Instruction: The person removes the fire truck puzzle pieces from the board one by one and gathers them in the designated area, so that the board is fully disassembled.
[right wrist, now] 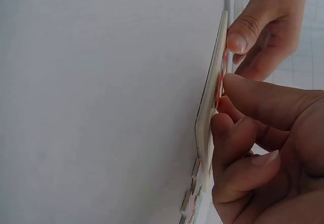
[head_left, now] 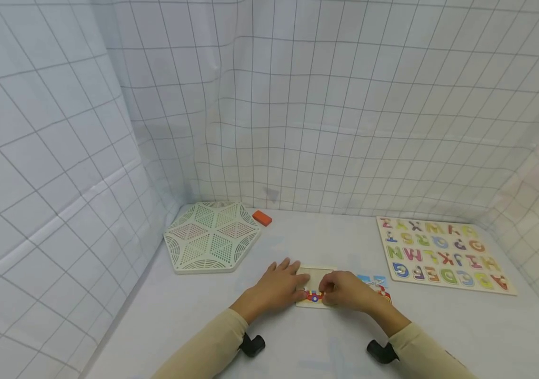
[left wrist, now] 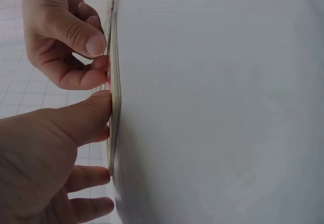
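A small wooden puzzle board (head_left: 319, 275) lies on the white table between the two hands. Along its near side sits a red, blue and yellow picture piece (head_left: 314, 297). My left hand (head_left: 276, 287) rests at the board's left side with its fingers spread, the thumb on the piece's left end. At the right end of that piece, my right hand (head_left: 350, 291) pinches it between thumb and index finger, the other fingers curled. Both wrist views show the board (left wrist: 115, 97) edge-on, with the hands partly hiding the piece. More picture pieces (head_left: 377, 284) lie just right of the board, partly behind the right hand.
An alphabet puzzle board (head_left: 445, 252) with coloured letters lies at the right. At the back left is a white hexagonal perforated board (head_left: 212, 237), with an orange block (head_left: 262, 218) beside it. Grid-patterned white curtains (head_left: 298, 105) enclose the table's back and sides.
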### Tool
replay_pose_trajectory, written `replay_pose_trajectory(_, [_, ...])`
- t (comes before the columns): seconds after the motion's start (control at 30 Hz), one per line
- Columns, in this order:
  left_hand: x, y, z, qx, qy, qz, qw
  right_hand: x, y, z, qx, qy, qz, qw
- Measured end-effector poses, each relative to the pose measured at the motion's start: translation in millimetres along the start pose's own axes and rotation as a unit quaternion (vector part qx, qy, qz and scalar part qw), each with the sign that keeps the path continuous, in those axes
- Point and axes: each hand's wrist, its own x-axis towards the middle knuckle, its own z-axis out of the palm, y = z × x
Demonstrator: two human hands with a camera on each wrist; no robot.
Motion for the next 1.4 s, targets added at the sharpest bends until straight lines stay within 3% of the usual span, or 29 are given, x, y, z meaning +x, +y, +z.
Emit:
replay_pose_trajectory(0.3, [-2.1, 1.1, -1.6, -0.002, -0.003, -0.001, 1.0, 0.4, -0.3, 1.3, -0.001, -0.001, -0.015, 0.9999])
replay_pose_trajectory(0.6, [0.8, 0.6, 0.4, 0.06, 0.019, 0.024, 0.9977, -0.3, -1.1, 1.8, -0.009, 0.007, -0.013, 0.9998])
replay_pose_trajectory(0.83, [2.1, -0.3, 1.7, 0.084, 0.031, 0.038, 0.9952, -0.6, -0.8, -0.6, 0.012, 0.004, -0.011, 0.9999])
replay_pose_trajectory(0.97, [2.3, -0.6, 2.2, 0.085, 0.029, 0.037, 0.9952, -2.2, 3.6, -2.4, 0.055, -0.003, -0.012, 0.9984])
replay_pose_trajectory(1.1, [2.1, -0.4, 2.5, 0.086, 0.031, 0.039, 0.995, -9.4, 10.9, -14.8, 0.121, -0.003, 0.003, 0.9926])
replay_pose_trajectory(1.2, [1.9, -0.2, 2.8, 0.088, 0.034, 0.041, 0.9947, -20.4, 19.8, -34.6, 0.164, 0.021, 0.027, 0.9859])
replay_pose_trajectory(1.3, [1.6, 0.0, 2.9, 0.09, 0.031, 0.041, 0.9946, -34.7, 31.3, -54.4, 0.183, 0.043, 0.046, 0.981])
replay_pose_trajectory(1.4, [0.4, 0.2, 2.6, 0.09, 0.028, 0.038, 0.9949, -49.6, 42.1, -66.6, 0.177, 0.04, 0.064, 0.9813])
